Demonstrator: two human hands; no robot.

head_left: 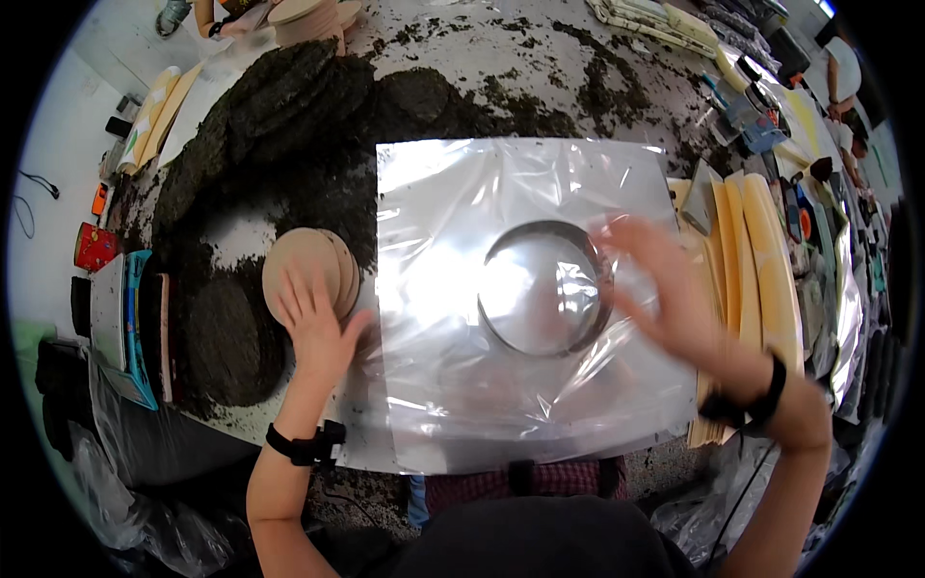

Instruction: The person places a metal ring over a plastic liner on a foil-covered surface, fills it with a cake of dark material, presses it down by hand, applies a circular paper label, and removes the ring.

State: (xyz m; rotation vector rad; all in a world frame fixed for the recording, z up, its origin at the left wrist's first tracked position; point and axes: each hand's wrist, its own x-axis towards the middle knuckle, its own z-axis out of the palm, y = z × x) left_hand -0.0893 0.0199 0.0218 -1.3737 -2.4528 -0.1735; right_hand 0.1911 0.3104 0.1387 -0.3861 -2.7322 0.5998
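A metal ring [601,325] lies on a clear plastic sheet [448,404] that covers a flat, shiny board before me. My right hand [650,282], blurred, is at the ring's right edge with thumb and fingers apart; whether it touches the ring is unclear. My left hand [314,325] rests spread and flat on a small stack of round tan discs [300,253], left of the sheet. Beside them at the left is a round dark cake [225,339] of fibrous, crumbly material.
Dark fibrous material [289,101] is heaped behind the discs, with crumbs scattered about. Yellow-tan sheets [769,267] stand at the right. A teal-edged box [137,325] and a red tin [95,246] are at the left. More discs [303,18] are stacked at the far side, beside another person's arm.
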